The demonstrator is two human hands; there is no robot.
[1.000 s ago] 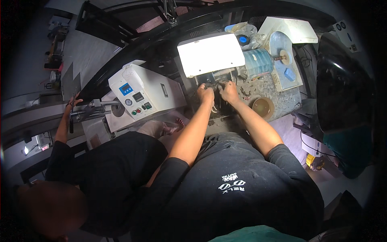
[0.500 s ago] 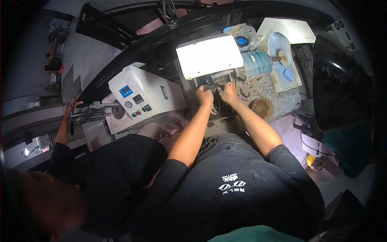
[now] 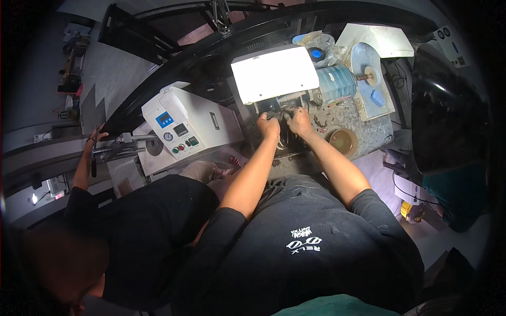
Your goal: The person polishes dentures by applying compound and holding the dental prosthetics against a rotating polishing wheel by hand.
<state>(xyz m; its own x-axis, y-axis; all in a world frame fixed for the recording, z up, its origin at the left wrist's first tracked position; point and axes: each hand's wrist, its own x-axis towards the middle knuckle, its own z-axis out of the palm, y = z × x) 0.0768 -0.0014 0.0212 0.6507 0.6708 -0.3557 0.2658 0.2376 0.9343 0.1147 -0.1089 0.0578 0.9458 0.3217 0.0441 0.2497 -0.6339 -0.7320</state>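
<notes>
Both my hands are at the worktop, just below the bright white hood (image 3: 275,73) of a machine with a roller-like part (image 3: 291,97) under it. My left hand (image 3: 269,127) is closed, its fingers darkened with grime. To its right my right hand (image 3: 301,124) is closed too, fingers bent inward toward the left one. Whatever they hold is too small and dark to make out. Between and below the hands is a dark recess with a pale curved edge. A brown round bowl (image 3: 343,142) stands to the right of my right forearm.
A clear blue water bottle (image 3: 336,83) lies behind the hands, near a blue block (image 3: 377,98) on a pale board. Scraps litter the grimy worktop (image 3: 371,134). On the left stand a white control box (image 3: 182,124) and a co-worker in black, whose hand (image 3: 97,134) touches metal fittings.
My hands stay in nearly the same place, with only a slight shift of the fingers. The co-worker's head has tipped a little lower on the left.
</notes>
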